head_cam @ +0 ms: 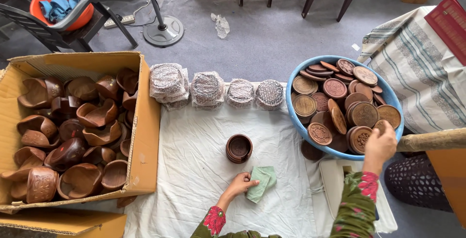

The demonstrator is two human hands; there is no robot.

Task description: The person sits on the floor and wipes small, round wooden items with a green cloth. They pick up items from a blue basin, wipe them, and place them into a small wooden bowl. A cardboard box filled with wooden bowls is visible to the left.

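Starting at the left edge of the white cloth (pixel 194 170), a cardboard box (pixel 143 136) holds a heap of dark carved wooden holders (pixel 73 131), none wrapped. Along the far edge of the cloth stand four wrapped stacks (pixel 216 90) of round pieces in clear film, set side by side; judged from this, four sets are finished. Near the middle of the cloth sits one small stack of dark wooden coasters (pixel 239 148), unwrapped, upright and apart from the wrapped ones; it appears to be the set in hand.

At the near edge, the left hand (pixel 240 183) rests with fingers curled loosely onto a folded pale green cloth pad (pixel 262 182), touching its left side; it is not clenched on it. The pad lies just near of the coaster stack, not touching it.

Over the right edge of the cloth stands a blue basin (pixel 296 116), heaped with loose round carved discs (pixel 340 107), brown, some patterned, most lying flat or tilted. The right hand (pixel 380 143) is at the basin's near right rim, fingers closed on one disc (pixel 381 125). Judging by the full basin and full box, much remains.
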